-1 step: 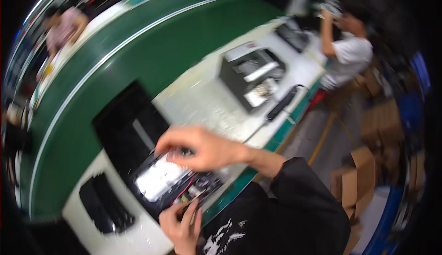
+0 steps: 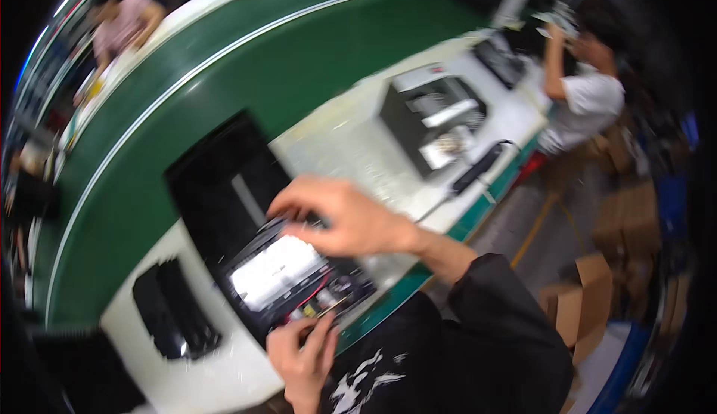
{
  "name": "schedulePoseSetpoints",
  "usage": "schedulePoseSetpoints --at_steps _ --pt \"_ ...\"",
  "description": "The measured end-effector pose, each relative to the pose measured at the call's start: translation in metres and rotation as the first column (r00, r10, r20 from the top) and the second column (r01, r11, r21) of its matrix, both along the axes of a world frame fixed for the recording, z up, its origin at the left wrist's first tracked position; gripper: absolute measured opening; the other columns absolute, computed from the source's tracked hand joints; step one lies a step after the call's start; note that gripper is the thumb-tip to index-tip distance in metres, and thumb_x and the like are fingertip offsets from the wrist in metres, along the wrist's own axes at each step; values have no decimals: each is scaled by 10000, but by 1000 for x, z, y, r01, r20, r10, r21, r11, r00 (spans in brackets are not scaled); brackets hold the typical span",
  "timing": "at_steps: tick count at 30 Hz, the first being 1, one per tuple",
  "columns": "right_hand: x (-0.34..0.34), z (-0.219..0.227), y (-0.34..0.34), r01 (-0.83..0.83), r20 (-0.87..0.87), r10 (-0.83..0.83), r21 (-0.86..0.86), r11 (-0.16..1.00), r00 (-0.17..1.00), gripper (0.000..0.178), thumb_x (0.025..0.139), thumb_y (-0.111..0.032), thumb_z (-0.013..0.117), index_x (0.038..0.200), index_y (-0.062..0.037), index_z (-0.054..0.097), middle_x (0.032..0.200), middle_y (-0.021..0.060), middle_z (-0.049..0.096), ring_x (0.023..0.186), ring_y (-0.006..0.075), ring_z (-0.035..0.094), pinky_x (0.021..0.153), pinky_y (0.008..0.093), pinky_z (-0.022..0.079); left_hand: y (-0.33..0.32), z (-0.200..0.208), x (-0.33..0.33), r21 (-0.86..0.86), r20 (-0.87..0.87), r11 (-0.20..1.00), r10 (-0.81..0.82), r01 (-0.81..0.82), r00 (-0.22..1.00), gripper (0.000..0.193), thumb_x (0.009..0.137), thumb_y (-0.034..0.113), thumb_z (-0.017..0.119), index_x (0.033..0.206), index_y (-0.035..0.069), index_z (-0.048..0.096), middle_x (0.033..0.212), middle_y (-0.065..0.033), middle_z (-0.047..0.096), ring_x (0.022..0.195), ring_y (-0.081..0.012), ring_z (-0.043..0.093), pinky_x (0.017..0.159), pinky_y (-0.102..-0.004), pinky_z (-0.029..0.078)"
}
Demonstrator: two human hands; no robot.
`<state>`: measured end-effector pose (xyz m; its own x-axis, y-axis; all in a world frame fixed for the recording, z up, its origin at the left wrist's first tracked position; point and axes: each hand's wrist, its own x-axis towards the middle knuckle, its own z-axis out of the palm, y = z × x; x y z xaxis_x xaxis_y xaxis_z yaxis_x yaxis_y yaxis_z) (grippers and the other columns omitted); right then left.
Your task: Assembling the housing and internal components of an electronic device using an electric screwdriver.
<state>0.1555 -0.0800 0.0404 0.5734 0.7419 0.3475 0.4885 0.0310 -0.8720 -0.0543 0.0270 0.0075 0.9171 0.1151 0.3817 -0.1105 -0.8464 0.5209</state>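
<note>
A long, black, plastic-looking housing (image 2: 209,178) is lying across the smooth white bench (image 2: 231,380), probably handling stiffly, best gripped by its rims, the right hand (image 2: 340,216) curving loosely open above, the left hand's (image 2: 302,356) hold being unclear.

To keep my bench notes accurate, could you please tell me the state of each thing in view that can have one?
Black case: open, inner parts showing
Silver panel: uncovered, face up
Right hand: fingers bent over the silver panel's edge, grip unclear
Left hand: fingers bent at the case's near side, grip unclear
Gray box: open on top, contents showing
Cardboard box: open, flap raised
</note>
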Motion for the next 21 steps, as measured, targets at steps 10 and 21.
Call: schedulePoseSetpoints --at_steps 10,21 --pt "37 -21 77 15 355 229 -570 822 906 388 853 -242 578 1164 -17 527 1118 174 544 992 353 564 853 399 454 4 -4 -8 1 62 994 111 -112 992 298 639 123 771 928 158 710 822 39 598 646 -145 497 575 -282 354" --pt "57 -18 127 -73 163 558 -923 377 814 375 773 -209 543 1114 -79 628 966 165 665 902 332 636 815 405 502 5 -6 -9 3 75 995 95 -95 993 212 703 136 739 910 162 700 862 41 596 680 -136 515 569 -266 375"
